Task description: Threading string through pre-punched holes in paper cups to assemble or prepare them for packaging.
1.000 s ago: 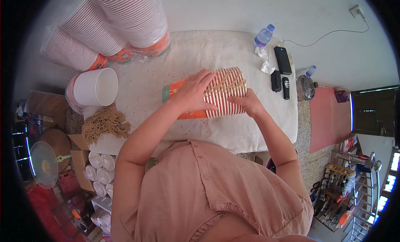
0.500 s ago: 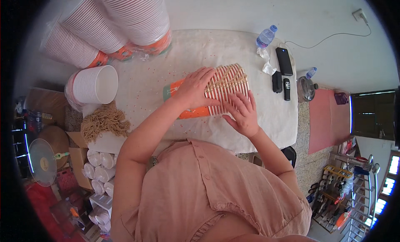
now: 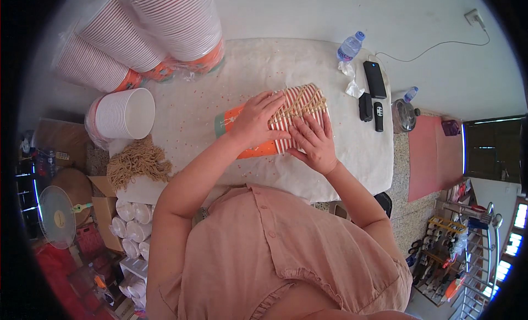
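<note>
A stack of nested orange, white and green paper buckets (image 3: 257, 148) lies on its side on the cloth-covered table, its red-and-white rims toward the right. Tan twine cords (image 3: 306, 104) run across the rims on the upper side. Over the middle of the stack, my left hand (image 3: 256, 119) is wrapped, fingers on the far side and thumb toward me, holding it. My right hand (image 3: 315, 144) lies on the rims near the right end, fingers spread and touching the cords. Parts of the rims under both hands are hidden.
A bundle of tan cords (image 3: 137, 163) lies at the table's left edge, below a white bucket stack (image 3: 137, 113). Tall wrapped bucket stacks (image 3: 176, 23) stand behind. At the right are a water bottle (image 3: 350, 47), crumpled tissue (image 3: 353, 89) and black devices (image 3: 375, 79). Small red specks dot the cloth.
My right hand has shifted slightly left and its fingers have settled closer onto the rims. My left hand and the bucket stack have hardly moved.
</note>
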The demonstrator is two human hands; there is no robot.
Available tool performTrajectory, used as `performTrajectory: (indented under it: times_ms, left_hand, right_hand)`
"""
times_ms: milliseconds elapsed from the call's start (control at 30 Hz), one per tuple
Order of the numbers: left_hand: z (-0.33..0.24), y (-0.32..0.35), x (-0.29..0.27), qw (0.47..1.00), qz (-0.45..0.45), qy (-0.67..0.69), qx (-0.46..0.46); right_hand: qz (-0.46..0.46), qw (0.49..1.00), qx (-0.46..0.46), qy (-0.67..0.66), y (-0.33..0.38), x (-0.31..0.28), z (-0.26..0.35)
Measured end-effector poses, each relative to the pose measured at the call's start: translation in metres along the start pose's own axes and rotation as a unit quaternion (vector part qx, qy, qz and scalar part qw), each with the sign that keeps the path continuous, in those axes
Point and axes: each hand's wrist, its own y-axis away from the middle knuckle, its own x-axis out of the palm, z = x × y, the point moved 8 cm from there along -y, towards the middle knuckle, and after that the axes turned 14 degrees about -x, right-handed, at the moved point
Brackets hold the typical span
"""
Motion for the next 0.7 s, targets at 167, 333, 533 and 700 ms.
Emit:
performTrajectory:
  times_ms: [167, 333, 533, 700]
  left_hand:
    - [-0.001, 0.0, -0.002, 1.0, 0.01, -0.002, 0.005]
    - [-0.014, -0.001, -0.006, 0.999, 0.041, -0.015, -0.012]
    - [0.002, 0.001, 0.002, 0.99, 0.042, -0.096, -0.091]
    - [0.002, -0.004, 0.002, 0.991, 0.063, -0.082, -0.087]
  right_hand:
    - [-0.001, 1.0, 0.006, 0.005, -0.007, -0.005, 0.002]
    - [0.012, 1.0, 0.002, 0.013, -0.006, -0.004, -0.001]
    - [0.018, 0.999, -0.044, 0.004, -0.01, -0.001, 0.003]
    - [0.016, 0.998, -0.067, 0.01, -0.013, 0.0, 0.003]
